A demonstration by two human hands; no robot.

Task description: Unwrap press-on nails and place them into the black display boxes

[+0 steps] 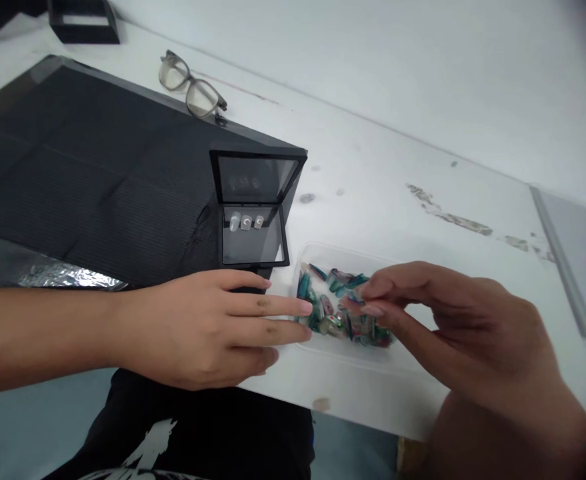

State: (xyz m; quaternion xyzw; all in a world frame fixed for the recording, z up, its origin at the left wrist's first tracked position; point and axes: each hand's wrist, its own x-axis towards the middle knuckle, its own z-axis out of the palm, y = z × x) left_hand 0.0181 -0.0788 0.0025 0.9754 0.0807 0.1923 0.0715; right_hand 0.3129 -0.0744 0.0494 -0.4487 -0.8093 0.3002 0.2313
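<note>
R grip [373, 300] pinching nail tip [351, 299], over tray [317, 257]

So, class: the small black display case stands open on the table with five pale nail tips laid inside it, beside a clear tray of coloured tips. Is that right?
Not quite. The head view shows three pale nail tips in the open black display case, not five. The rest holds: the clear tray of coloured tips lies beside it on the table.
</note>
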